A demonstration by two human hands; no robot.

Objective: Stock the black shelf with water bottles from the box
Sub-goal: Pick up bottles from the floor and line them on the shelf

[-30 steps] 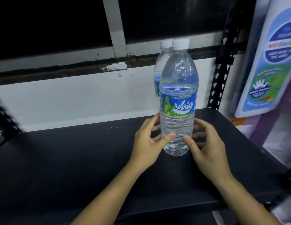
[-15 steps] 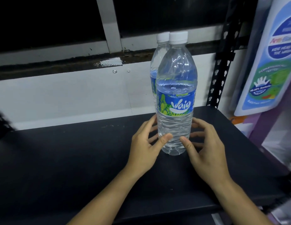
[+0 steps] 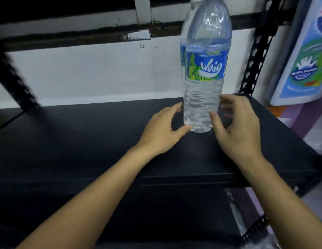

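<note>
While both hands flank the front bottle [image 3: 205,72], neither one is gripping it. The left hand [image 3: 163,130] lies loose and released, thumb tip right at the base. The right hand [image 3: 237,126] is spread wide just beside the lower wall, its fingers blurred, so contact there is too close to call.

The bottle stands upright on the black shelf [image 3: 84,141], toward the back right, label facing out, with 1 second bottle [image 3: 182,56] lined up directly behind it and mostly hidden.

By my read this is the letting-go part of the placement. To do it well, the 2 hands should draw straight back and apart together, because a tall bottle on a narrow base would likely rock from a sideways brush. Check that it sits flat and square with the one behind.

Around it, a perforated post [image 3: 253,56] rises just right of the pair, and a banner [image 3: 304,56] hangs beyond that, so that side is tight. The white wall [image 3: 84,72] closes the back. Further bottles look best set to the left. The box is not in view.
</note>
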